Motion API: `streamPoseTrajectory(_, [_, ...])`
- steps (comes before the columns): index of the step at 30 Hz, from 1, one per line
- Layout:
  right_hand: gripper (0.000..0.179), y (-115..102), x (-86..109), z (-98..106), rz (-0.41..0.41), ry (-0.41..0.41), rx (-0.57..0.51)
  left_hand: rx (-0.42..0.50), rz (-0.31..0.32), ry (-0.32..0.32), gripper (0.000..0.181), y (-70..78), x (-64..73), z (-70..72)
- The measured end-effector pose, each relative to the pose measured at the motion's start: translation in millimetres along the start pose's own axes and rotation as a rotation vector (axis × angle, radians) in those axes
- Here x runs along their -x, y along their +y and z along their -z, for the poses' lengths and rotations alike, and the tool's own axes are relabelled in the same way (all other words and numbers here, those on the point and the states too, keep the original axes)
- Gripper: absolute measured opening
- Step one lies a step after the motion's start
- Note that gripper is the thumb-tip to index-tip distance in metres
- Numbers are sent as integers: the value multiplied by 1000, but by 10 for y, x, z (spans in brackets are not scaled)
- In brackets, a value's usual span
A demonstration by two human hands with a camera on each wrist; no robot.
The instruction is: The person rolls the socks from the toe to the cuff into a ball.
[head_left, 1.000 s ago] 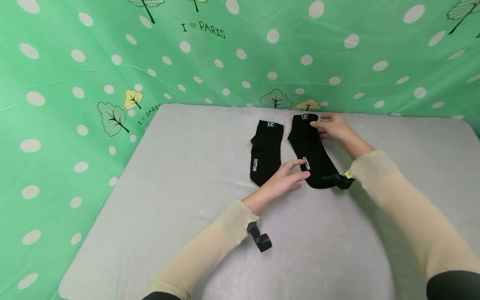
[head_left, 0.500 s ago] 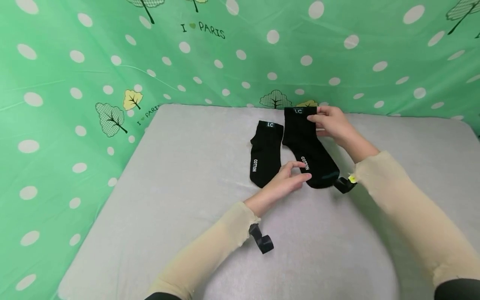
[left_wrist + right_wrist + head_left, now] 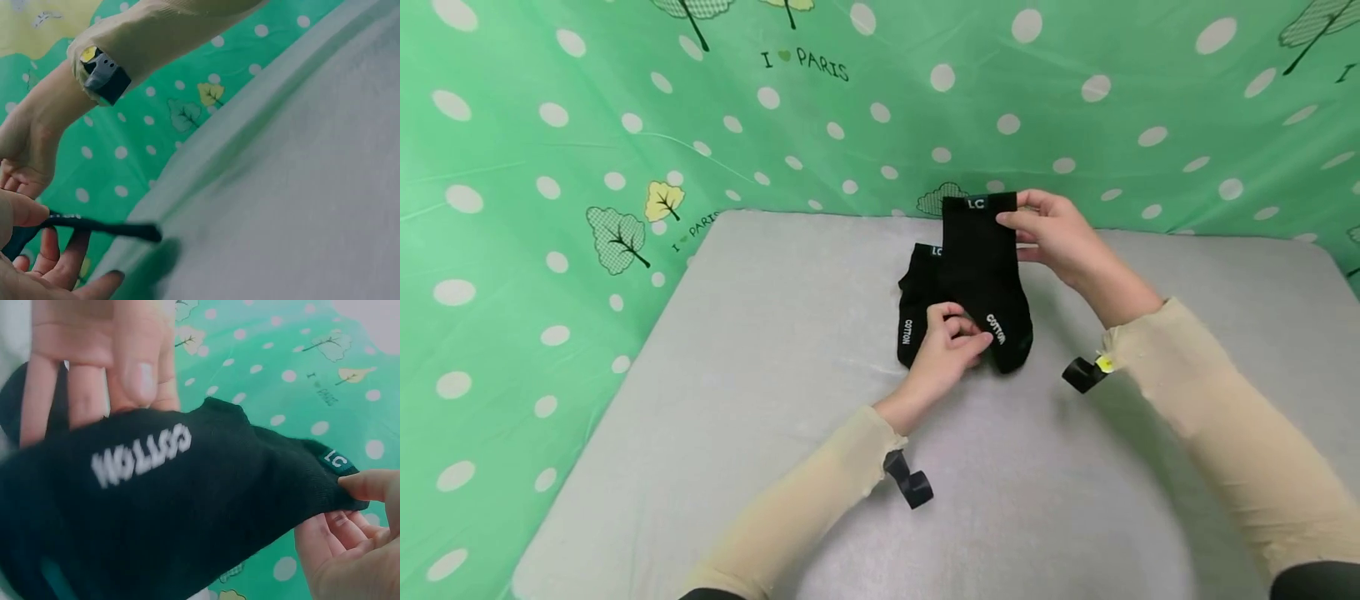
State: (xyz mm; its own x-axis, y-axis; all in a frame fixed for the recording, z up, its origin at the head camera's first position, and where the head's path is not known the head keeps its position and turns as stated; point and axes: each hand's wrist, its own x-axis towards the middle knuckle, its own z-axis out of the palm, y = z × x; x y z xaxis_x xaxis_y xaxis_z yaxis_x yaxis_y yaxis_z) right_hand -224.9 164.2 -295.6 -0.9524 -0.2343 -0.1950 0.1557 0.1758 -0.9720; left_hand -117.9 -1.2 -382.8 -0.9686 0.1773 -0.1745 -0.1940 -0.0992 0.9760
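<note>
A black ankle sock [image 3: 983,262] with an LC label and white COTTON lettering is raised over the grey surface. My right hand [image 3: 1063,246] pinches the side of its cuff, thumb in front and fingers behind. Lower down, my left hand [image 3: 942,350] holds the sock's edge beside the lettering. In the left wrist view the sock [image 3: 106,226] appears edge-on, between thumb and fingers. A second black sock [image 3: 919,287] lies flat behind, partly covered by the raised sock and the left hand. The right wrist view shows the lettering on the held sock [image 3: 237,469] up close.
A grey cloth-covered surface [image 3: 737,350] with rounded corners lies beneath the hands. Behind and to the left hangs a green polka-dot sheet [image 3: 820,108]. Black straps [image 3: 910,482] dangle from both wrists.
The right hand has lifted the right-hand sock up and left, so it now overlaps the other sock. The left hand's fingers have closed in on the sock's edge.
</note>
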Motion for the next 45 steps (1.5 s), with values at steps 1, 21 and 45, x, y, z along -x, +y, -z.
streamPoseTrajectory(1, [14, 6, -6, -20, -1, -1, -8, 6, -5, -9, 38, 8, 12, 43])
streamPoseTrajectory(21, [18, 519, -521, -427, -93, 12, 48, -201, 145, 37, 38, 17, -96, 949])
streamPoseTrajectory(45, [48, 716, -500, -370, -29, 106, 434, -1043, -84, 83, 41, 245, -157, 957])
